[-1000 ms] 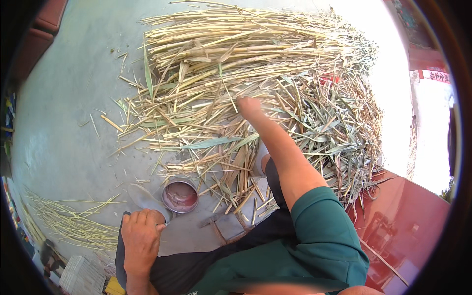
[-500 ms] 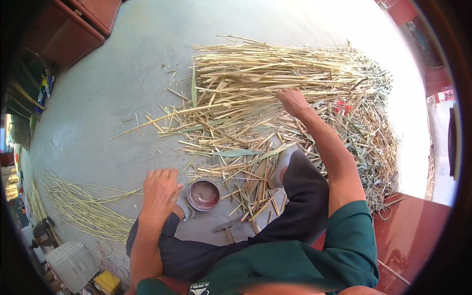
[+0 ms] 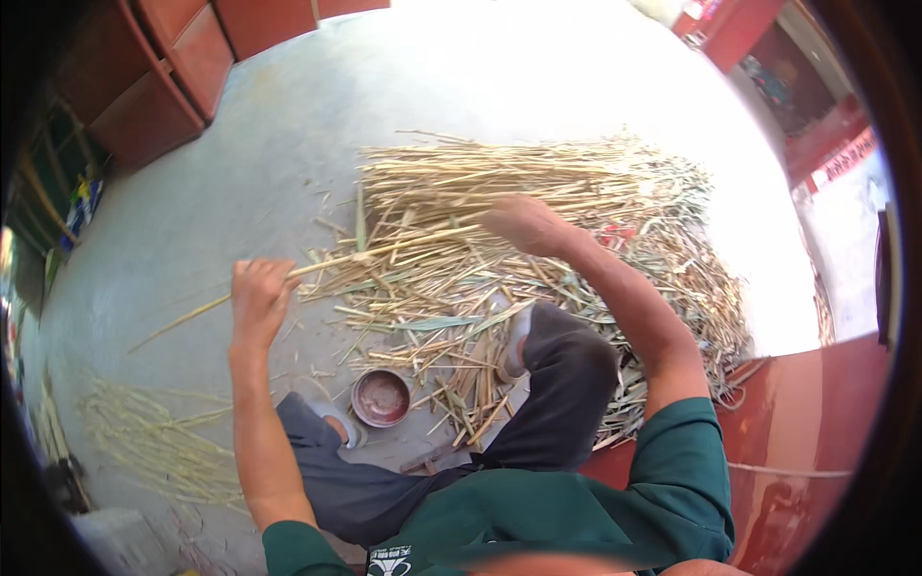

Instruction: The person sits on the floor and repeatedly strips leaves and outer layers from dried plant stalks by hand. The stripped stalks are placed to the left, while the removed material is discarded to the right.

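A long yellowish reed stalk slants across in front of me, its thin tip reaching down to the left. My left hand is closed round it some way up from that tip. Farther along, my right hand grips the same stalk above the heap, its fingers a little blurred. Beneath it lies a big pile of dry reeds, stalks laid side by side at the back. Loose short pieces and leaves are scattered nearer my feet.
Between my feet stands a round bowl with a dull pinkish inside. A tool with a dark head lies by my legs. Thin stems are spread at the left. Red cabinets stand far left; a red surface is at the right.
My left hand has moved left and up and closed round the stalk. With the stalk, my right hand has drawn left, lifting it off the pile. The view has shifted too.
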The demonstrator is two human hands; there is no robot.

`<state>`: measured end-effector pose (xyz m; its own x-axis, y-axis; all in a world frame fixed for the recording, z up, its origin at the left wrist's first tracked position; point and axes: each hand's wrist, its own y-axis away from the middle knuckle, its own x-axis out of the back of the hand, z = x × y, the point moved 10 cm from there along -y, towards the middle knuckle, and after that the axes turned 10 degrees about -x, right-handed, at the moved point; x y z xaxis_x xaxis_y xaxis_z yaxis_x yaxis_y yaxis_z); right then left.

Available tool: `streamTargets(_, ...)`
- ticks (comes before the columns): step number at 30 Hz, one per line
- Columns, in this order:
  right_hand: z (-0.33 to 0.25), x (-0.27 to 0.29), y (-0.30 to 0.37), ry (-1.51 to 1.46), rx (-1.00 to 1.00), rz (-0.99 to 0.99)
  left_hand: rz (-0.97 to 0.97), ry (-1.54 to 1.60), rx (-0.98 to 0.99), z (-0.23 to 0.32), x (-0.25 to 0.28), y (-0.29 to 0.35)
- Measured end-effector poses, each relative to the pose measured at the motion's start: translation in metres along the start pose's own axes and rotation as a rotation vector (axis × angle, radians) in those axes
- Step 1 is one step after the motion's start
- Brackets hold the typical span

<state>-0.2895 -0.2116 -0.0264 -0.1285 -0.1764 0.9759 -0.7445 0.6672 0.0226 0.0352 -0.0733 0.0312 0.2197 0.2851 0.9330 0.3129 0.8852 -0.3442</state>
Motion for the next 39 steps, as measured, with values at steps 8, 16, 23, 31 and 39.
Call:
streamTargets(8,-0.082,0.159,0.019,0.105,0.060,0.439,0.275,0.532,0.292,-0.033,0.038,0.034)
streamTargets(16,-0.110,0.131,0.055,-0.784,-0.275,0.615,0.407,0.721,0.259,-0.007,0.036,0.024)
streamTargets(23,-0.057,0.043,-0.009,-1.820,-0.342,0.324,0.316,0.480,0.142,0.032,0.023,-0.007)
streamTargets(31,-0.037,-0.013,-0.017,-1.840,-0.400,0.408,0.484,0.196,-0.095,0.066,0.017,-0.034)
streamTargets(39,0.000,-0.022,-0.008,-1.862,-0.528,0.393,0.402,0.491,0.104,0.053,-0.023,-0.054)
